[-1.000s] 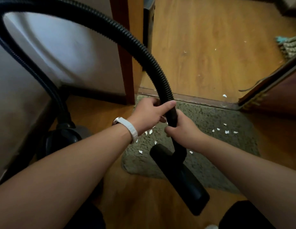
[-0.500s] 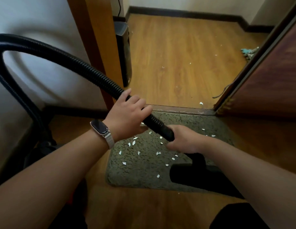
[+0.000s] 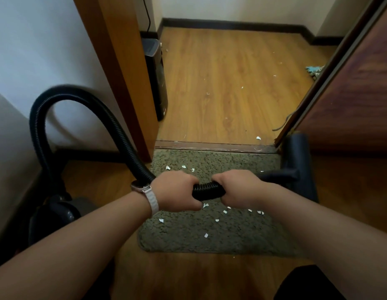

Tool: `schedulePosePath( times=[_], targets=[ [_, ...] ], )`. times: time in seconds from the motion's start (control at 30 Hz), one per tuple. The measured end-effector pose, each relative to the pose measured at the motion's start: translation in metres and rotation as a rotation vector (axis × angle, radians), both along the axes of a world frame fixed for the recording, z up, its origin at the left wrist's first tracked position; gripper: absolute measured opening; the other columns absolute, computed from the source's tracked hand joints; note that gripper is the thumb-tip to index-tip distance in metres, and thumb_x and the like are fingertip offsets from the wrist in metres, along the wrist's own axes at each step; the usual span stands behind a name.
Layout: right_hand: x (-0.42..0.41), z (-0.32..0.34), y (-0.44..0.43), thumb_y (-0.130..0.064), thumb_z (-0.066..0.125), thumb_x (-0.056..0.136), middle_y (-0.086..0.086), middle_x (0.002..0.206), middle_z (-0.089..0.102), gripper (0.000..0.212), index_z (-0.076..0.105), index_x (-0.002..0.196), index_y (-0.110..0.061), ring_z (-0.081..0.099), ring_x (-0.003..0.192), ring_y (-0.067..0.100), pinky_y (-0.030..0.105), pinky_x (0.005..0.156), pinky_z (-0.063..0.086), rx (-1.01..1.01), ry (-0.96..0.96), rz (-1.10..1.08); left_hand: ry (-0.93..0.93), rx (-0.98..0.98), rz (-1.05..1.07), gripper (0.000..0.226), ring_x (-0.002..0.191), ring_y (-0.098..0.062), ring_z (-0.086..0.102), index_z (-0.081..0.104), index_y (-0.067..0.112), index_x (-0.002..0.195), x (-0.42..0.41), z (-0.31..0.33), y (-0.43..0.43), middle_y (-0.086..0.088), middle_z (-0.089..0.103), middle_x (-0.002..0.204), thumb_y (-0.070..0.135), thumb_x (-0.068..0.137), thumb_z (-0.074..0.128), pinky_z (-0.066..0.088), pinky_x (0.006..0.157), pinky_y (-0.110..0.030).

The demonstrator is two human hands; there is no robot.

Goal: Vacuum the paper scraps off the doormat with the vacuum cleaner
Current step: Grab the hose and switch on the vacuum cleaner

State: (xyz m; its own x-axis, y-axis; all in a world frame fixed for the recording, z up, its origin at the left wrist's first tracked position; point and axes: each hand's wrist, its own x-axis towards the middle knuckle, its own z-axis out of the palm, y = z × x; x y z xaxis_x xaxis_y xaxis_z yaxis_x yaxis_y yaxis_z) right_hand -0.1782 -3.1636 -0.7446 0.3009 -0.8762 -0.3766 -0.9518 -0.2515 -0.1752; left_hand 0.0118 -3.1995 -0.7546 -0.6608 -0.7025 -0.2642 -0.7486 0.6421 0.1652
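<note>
Setting: private home, doorway between two rooms. Evidence: honey-brown wood-plank floor (image 3: pixel 227 83); shaggy grey-green doormat (image 3: pixel 209 239) at the dark threshold strip (image 3: pixel 209 146); orange-brown wooden door frame (image 3: pixel 123 68); dark baseboard (image 3: pixel 231 24) (beneath white walls); black canister vacuum body (image 3: pixel 56 215).

Doormat (image 3: pixel 209 241) on floor (image 3: pixel 231 83) just before threshold (image 3: pixel 209 146). Paper scraps (image 3: pixel 217 220) on mat. Hose (image 3: pixel 207 190) over mat, between both hands. Nozzle (image 3: pixel 296 165) at mat's right edge. Vacuum body (image 3: pixel 56 213) left, beside wall (image 3: pixel 26 61).
</note>
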Motion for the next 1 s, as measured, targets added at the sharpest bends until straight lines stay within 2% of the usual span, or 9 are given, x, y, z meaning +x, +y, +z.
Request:
schedulePosePath(
  times=[0.07, 0.27, 0.4, 0.57, 0.7, 0.77, 0.87, 0.93, 1.0],
  targets=[
    [-0.005, 0.004, -0.002, -0.016, 0.056, 0.08, -0.009, 0.081, 0.061, 0.016, 0.055, 0.09, -0.028, 0.061, 0.08, 0.018, 0.031, 0.066, 0.046, 0.077, 0.043, 0.038, 0.028, 0.023, -0.063, 0.031, 0.061, -0.009, 0.055, 0.05, 0.027, 0.083, 0.008, -0.006, 0.007, 0.011, 0.055, 0.068, 0.056, 0.08, 0.061, 0.04, 0.055, -0.024],
    [-0.026, 0.007, -0.002, -0.009, 0.054, 0.082, -0.01, 0.088, 0.061, 0.028, 0.049, 0.079, -0.036, 0.058, 0.09, 0.016, 0.035, 0.087, 0.039, 0.261, 0.099, -0.057, -0.001, -0.205, -0.108, 0.028, 0.069, -0.009, 0.057, 0.046, 0.031, 0.077, 0.054, -0.021, -0.005, 0.013, 0.057, 0.074, 0.058, 0.082, 0.055, 0.032, 0.068, -0.024],
    [-0.019, 0.005, -0.004, -0.009, 0.058, 0.08, -0.007, 0.098, 0.06, 0.027, 0.055, 0.095, -0.032, 0.056, 0.095, 0.017, 0.037, 0.092, 0.045, 0.086, 0.123, -0.057, 0.053, -0.191, -0.009, 0.034, 0.06, -0.008, 0.056, 0.051, 0.029, 0.078, 0.056, -0.022, 0.003, 0.011, 0.058, 0.068, 0.063, 0.083, 0.053, 0.039, 0.053, -0.024],
    [-0.019, -0.004, -0.02, -0.003, 0.063, 0.081, -0.007, 0.103, 0.051, 0.034, 0.056, 0.099, -0.03, 0.053, 0.101, 0.019, 0.039, 0.091, 0.049, -0.138, 0.002, -0.201, 0.137, -0.063, 0.163, 0.037, 0.06, -0.005, 0.059, 0.055, 0.029, 0.084, 0.041, -0.013, 0.013, 0.01, 0.059, 0.068, 0.066, 0.084, 0.051, 0.052, 0.054, -0.024],
    [-0.011, -0.012, -0.025, -0.001, 0.065, 0.088, 0.0, 0.134, 0.038, 0.052, 0.056, 0.131, -0.029, 0.047, 0.112, 0.022, 0.039, 0.096, 0.051, -0.221, -0.295, -0.633, 0.245, -0.055, 0.255, 0.035, 0.06, -0.004, 0.058, 0.055, 0.029, 0.084, 0.027, -0.009, 0.025, 0.011, 0.059, 0.067, 0.064, 0.086, 0.051, 0.054, 0.056, -0.026],
    [-0.001, -0.002, -0.027, 0.0, 0.056, 0.094, 0.006, 0.13, 0.046, 0.058, 0.045, 0.143, -0.031, 0.058, 0.1, 0.025, 0.039, 0.076, 0.059, -0.124, -0.613, -0.915, 0.281, -0.086, 0.275, 0.034, 0.059, -0.006, 0.057, 0.053, 0.029, 0.084, 0.021, -0.005, 0.028, 0.01, 0.057, 0.066, 0.063, 0.086, 0.05, 0.051, 0.055, -0.025],
    [0.013, 0.02, -0.027, -0.003, 0.042, 0.101, 0.01, 0.108, 0.064, 0.033, 0.053, 0.129, -0.017, 0.066, 0.093, 0.026, 0.032, 0.055, 0.059, 0.049, -1.212, -1.267, 0.302, -0.081, 0.308, 0.034, 0.062, -0.01, 0.058, 0.051, 0.029, 0.087, 0.015, 0.001, 0.03, 0.01, 0.056, 0.068, 0.063, 0.087, 0.049, 0.05, 0.057, -0.027],
    [0.025, 0.026, -0.024, -0.016, 0.049, 0.101, 0.014, 0.108, 0.066, 0.019, 0.056, 0.116, -0.008, 0.067, 0.097, 0.029, 0.038, 0.071, 0.061, 0.136, -1.374, -1.345, 0.296, -0.105, 0.302, 0.035, 0.066, -0.013, 0.06, 0.048, 0.027, 0.09, 0.008, 0.003, 0.034, 0.01, 0.057, 0.073, 0.062, 0.088, 0.049, 0.048, 0.058, -0.028],
    [0.035, 0.023, -0.021, -0.017, 0.061, 0.095, 0.016, 0.098, 0.063, 0.026, 0.051, 0.116, -0.006, 0.068, 0.086, 0.03, 0.045, 0.083, 0.06, 0.169, -1.373, -1.341, 0.299, -0.145, 0.271, 0.035, 0.073, -0.018, 0.063, 0.043, 0.026, 0.091, -0.001, 0.004, 0.04, 0.008, 0.061, 0.081, 0.06, 0.089, 0.049, 0.044, 0.059, -0.029]
  ],
)
